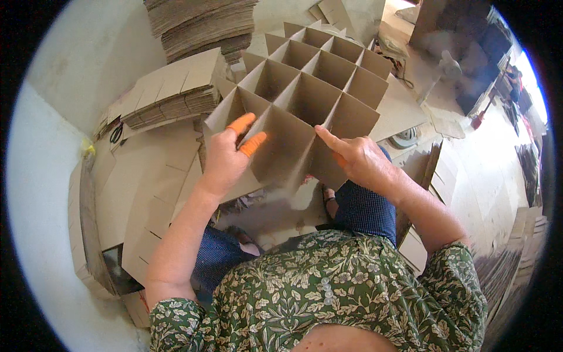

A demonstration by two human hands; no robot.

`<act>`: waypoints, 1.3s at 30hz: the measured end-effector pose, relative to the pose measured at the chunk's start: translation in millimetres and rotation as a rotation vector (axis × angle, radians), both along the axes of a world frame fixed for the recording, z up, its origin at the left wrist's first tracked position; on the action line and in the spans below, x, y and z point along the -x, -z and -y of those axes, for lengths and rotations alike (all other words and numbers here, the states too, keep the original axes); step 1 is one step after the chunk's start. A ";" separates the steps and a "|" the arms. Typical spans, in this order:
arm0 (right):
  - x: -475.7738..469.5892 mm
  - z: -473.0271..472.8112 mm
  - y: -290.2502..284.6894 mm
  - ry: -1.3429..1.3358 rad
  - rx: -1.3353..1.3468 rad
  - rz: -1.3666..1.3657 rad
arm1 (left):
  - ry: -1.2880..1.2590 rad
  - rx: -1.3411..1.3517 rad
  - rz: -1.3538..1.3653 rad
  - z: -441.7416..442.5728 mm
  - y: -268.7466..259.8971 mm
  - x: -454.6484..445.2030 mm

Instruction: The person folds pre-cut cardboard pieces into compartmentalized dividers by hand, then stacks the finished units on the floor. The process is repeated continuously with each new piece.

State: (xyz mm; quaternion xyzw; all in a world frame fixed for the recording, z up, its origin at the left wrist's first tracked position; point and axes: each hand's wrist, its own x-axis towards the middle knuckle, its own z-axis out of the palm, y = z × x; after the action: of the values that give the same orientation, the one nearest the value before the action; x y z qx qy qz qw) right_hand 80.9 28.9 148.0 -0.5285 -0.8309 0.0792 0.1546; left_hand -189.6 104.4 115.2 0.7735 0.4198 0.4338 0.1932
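Observation:
A cardboard divider grid [308,103] of interlocked upright panels stands before me, its square cells open at the top. My left hand [231,152] grips one panel at the near left, with orange finger covers on the thumb and index finger to either side of it. At the near right, the index fingertip of my right hand [356,158] touches the top edge where panels cross. Its other fingers are curled against the outer panel, and an orange cover shows beneath. The lower part of the grid is partly hidden by my hands.
A stack of slotted cardboard sheets [171,92] lies to the left, near black-handled scissors [116,133]. Taller cardboard stacks [202,26] stand behind against the wall. A fan [449,65] is at the far right. More cardboard piles [506,264] lie at the lower right.

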 end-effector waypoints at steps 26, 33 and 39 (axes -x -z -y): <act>-97.5 29.7 10.1 0.343 0.037 -1.113 | 0.498 0.654 0.126 54.5 75.6 -83.0; -182.3 118.9 -29.1 0.821 -0.769 -0.801 | 0.352 0.856 0.118 45.6 83.7 -59.4; -284.6 151.9 57.1 1.173 -0.758 -0.026 | 0.312 0.760 0.178 24.1 89.9 -42.3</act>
State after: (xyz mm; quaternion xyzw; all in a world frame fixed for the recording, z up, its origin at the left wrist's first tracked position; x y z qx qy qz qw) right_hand 365.5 -123.1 90.9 -0.7985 -0.3769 -0.3065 0.3555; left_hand -147.3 80.3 25.3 0.6609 0.4095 0.2787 0.5639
